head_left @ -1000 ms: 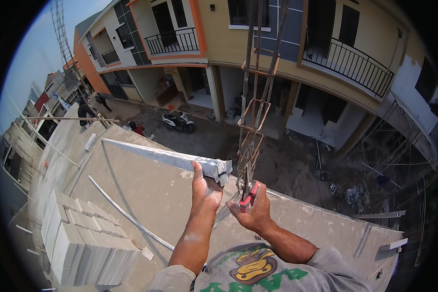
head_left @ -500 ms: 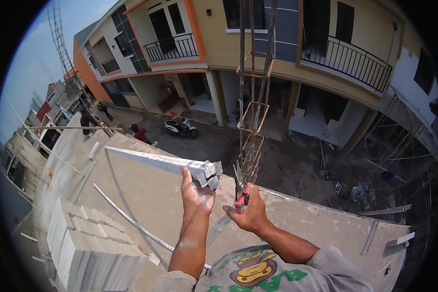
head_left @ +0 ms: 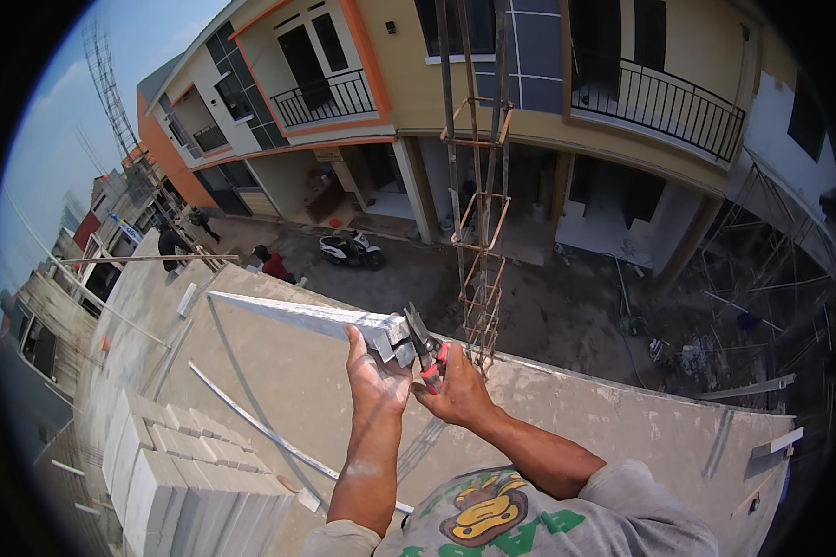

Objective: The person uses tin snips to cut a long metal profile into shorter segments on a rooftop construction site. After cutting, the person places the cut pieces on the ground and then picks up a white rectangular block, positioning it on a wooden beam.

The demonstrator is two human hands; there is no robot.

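My left hand (head_left: 373, 381) is closed around the near end of a long, pale metal channel (head_left: 306, 317), thumb up along its side. The channel stretches away to the left over the concrete slab, and its cut end shows bent flaps. In my right hand (head_left: 463, 397) is a pair of tin snips (head_left: 424, 336) with red and black handles, the dark blades pointing up. Those blades are at the channel's near end; whether they touch the metal I cannot tell.
Pale blocks (head_left: 181, 469) are stacked at the lower left. A thin white strip (head_left: 260, 429) lies on the concrete slab (head_left: 548, 418). A rusty rebar column (head_left: 478, 213) rises at the slab's far edge. Below are a parked scooter (head_left: 351, 249) and a person in red (head_left: 271, 264).
My right hand has moved left with the tin snips, bringing the blades to the channel's end. My left hand keeps its hold. The view has shifted slightly.
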